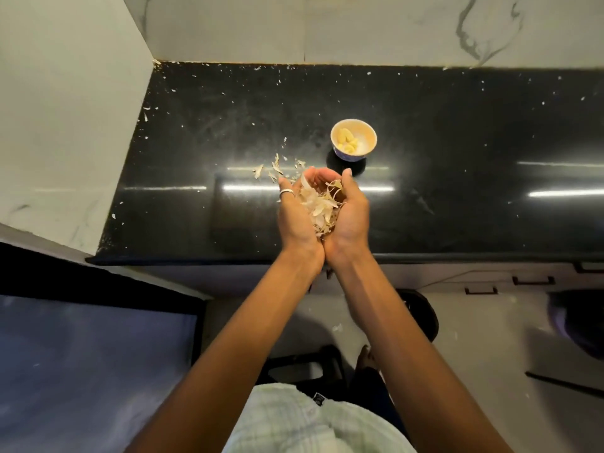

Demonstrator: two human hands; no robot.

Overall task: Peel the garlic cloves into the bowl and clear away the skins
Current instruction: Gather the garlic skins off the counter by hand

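Observation:
My left hand (pixel 295 217) and my right hand (pixel 351 214) are cupped together, wrists touching, above the black countertop (pixel 196 142). Between the palms lies a heap of dry, pale garlic skins (pixel 322 204), held by the curled fingers of both hands. A silver ring sits on a finger of my left hand. A few loose skins (pixel 276 168) lie on the counter just left of my fingertips. Beyond my hands stands a small bowl (pixel 368 138), white inside and blue outside, with several peeled yellowish cloves (pixel 347 141) in it.
Tiny skin flakes speckle the counter, mostly at the left and back. A pale marble wall rises behind and a tall panel (pixel 65 109) closes off the left. Below the counter edge are cabinet handles (pixel 532 281), a dark stool (pixel 421 312) and the floor.

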